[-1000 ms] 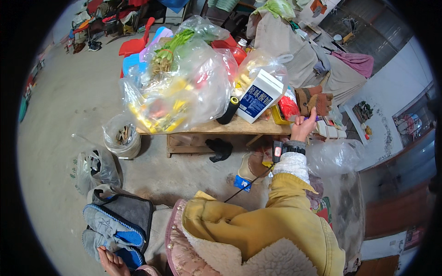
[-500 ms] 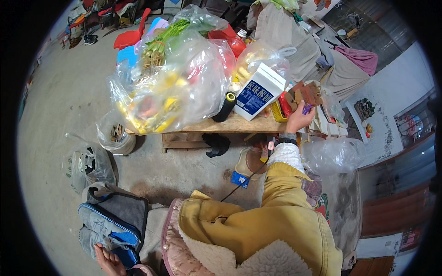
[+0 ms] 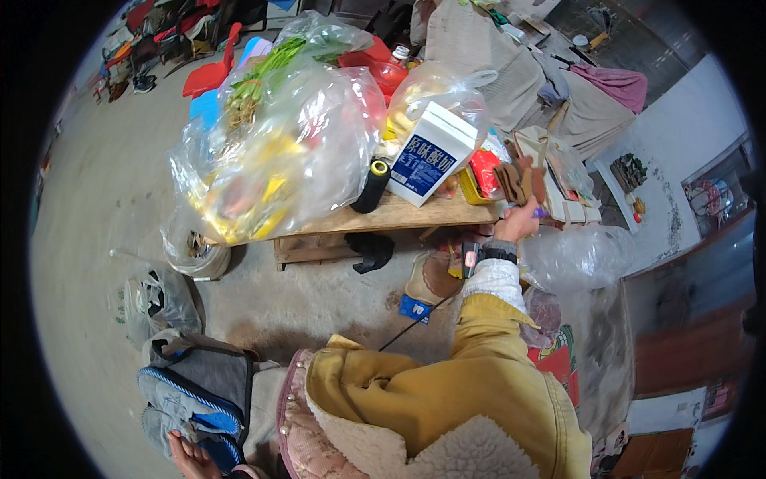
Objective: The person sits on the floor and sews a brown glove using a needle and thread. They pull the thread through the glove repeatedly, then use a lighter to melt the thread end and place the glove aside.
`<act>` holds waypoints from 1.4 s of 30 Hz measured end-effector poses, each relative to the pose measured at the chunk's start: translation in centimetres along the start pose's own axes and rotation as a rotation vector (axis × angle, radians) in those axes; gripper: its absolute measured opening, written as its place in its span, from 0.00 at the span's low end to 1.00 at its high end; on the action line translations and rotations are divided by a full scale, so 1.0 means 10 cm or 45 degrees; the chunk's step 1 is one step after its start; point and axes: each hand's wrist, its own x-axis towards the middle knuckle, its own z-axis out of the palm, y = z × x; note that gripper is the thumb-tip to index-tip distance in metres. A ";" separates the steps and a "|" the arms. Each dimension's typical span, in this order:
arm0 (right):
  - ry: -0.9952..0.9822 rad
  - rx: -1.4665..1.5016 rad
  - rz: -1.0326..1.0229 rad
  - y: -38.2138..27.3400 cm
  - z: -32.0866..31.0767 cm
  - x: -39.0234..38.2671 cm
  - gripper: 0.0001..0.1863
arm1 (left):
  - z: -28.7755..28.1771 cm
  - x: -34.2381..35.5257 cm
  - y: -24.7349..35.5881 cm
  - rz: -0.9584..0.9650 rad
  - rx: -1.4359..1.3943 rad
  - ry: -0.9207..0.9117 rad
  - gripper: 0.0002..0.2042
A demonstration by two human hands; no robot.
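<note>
My right hand (image 3: pixel 520 219) reaches out over the right end of the wooden table (image 3: pixel 431 215). It is closed round a brown folded piece (image 3: pixel 519 185), whose material I cannot make out. A small purple thing shows at the same hand. Beside it stands a yellow basket (image 3: pixel 472 188) with a red packet (image 3: pixel 485 172) in it. Low on the left, my left hand (image 3: pixel 190 455) has its fingers apart, next to a grey slipper-like cloth piece (image 3: pixel 179 403) with blue braided edging.
Large clear plastic bags (image 3: pixel 319 152) with greens and yellow things cover the table's left. Near its edge stand a black cylinder (image 3: pixel 370 188) and a white-and-blue carton (image 3: pixel 435 152). A lined bucket (image 3: pixel 191 251) and a plastic bag (image 3: pixel 155 299) stand on the floor.
My right hand has come down and nearer, tilting the brown piece with it. The view has shifted slightly. My left hand stays about where it was.
</note>
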 end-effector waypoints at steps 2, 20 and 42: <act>0.153 0.004 0.049 -0.12 -0.20 0.05 0.11 | 0.08 -0.02 0.04 -0.013 0.028 0.036 0.11; 0.097 -0.163 -0.298 -1.14 -0.43 0.09 0.11 | -0.48 0.37 -0.01 -0.213 -0.192 -0.174 0.12; -0.050 -0.305 -0.388 -2.83 -0.25 -0.70 0.13 | -0.82 0.41 0.08 -0.454 -0.514 -0.652 0.12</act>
